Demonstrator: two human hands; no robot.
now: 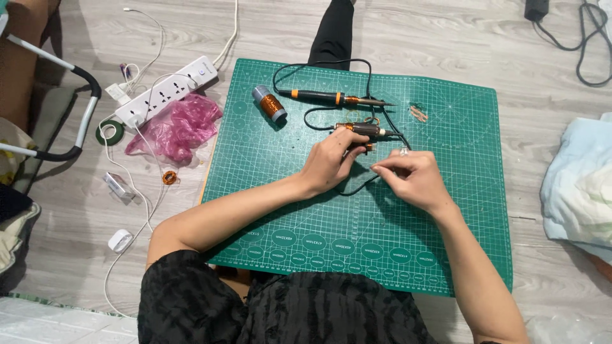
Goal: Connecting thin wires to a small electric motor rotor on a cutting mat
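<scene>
- Two bare hands meet over the green mat (446,210), near its middle.
- Left hand (328,162) lies on the mat with its fingers curled around a small motor part (361,130) wound with copper wire; the fingertips press on its near end and hold it down on the mat.
- Right hand (413,178) sits just right of the left hand, thumb and forefinger pressed together in a fine pinch; what they pinch is too thin to make out, perhaps a wire.
- Black cord (357,186) runs on the mat under and between both hands, looping up toward the mat's far edge.
- Soldering iron (335,98) lies on the mat beyond the motor part, tip pointing right, untouched.
- Copper spool (270,104) lies on the mat at its far left, just left of the iron's handle.
- Some small copper bits (418,113) lie on the mat to the right of the iron's tip.
- Power strip (167,90) rests on the floor off the mat's far left corner, with white cables plugged in.
- Pink bag (175,127) is crumpled against the mat's left edge, just below the strip.
- Tape roll (109,132) lies on the floor further left of the mat.
- Pale blue cloth (577,185) is heaped on the floor well off the mat's right edge.
</scene>
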